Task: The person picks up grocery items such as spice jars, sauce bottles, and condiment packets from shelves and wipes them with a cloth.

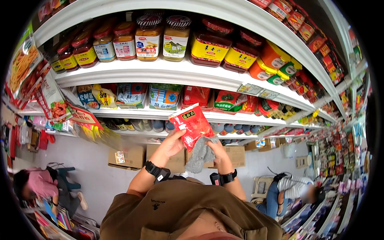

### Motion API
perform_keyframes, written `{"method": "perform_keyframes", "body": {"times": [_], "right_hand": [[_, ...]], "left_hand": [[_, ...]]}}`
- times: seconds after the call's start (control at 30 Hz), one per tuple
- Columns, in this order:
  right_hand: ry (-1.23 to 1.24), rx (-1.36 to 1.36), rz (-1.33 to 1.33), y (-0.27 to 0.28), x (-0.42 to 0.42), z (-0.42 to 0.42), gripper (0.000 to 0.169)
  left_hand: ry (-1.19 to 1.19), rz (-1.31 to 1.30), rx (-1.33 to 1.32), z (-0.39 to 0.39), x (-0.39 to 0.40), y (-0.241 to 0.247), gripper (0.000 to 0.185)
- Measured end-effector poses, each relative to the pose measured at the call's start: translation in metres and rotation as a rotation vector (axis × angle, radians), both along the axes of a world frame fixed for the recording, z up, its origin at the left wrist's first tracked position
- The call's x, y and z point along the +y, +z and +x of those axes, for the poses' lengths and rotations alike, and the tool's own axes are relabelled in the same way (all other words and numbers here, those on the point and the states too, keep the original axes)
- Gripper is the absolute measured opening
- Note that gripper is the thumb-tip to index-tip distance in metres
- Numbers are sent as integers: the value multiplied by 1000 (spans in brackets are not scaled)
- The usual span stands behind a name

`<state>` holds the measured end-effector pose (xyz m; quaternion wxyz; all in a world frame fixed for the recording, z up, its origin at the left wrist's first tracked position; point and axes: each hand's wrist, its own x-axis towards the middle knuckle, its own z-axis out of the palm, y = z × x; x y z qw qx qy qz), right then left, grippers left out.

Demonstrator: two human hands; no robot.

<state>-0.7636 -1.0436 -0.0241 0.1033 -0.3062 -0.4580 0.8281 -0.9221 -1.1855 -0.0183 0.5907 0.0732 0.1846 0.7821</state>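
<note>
A red plastic food pouch (191, 122) is held up in front of the shelves, tilted, with printing on its face. My left hand (173, 143) grips its lower left side, thumb across the front. In my right hand (216, 150) is a grey cloth (199, 156), bunched against the pouch's lower right corner and hanging down below it. Behind the pouch runs a white shelf (135, 112) bearing sauce pouches in trays, among them a red pouch (195, 95) and a blue-and-green pouch (164, 95).
Above stand glass jars (176, 39) and large yellow-labelled jars (210, 45). Hanging packets (54, 100) jut out at left. Cardboard boxes (127, 156) sit on the floor below. One person (42, 186) sits at lower left, another (291, 186) at lower right beside a plastic stool (261, 187).
</note>
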Motion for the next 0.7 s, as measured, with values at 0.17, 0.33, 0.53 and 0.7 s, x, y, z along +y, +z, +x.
{"method": "perform_keyframes", "body": {"times": [0.17, 0.33, 0.53, 0.7], "right_hand": [[71, -12, 174, 1, -22, -9, 45], [83, 17, 255, 27, -38, -38, 45], [138, 98, 250, 28, -57, -56, 46], [212, 105, 223, 33, -58, -61, 48]], "left_hand": [[34, -124, 99, -13, -23, -11, 46], [50, -147, 114, -38, -39, -7, 45], [84, -70, 153, -57, -61, 0, 43], [159, -105, 158, -68, -73, 6, 42]]}}
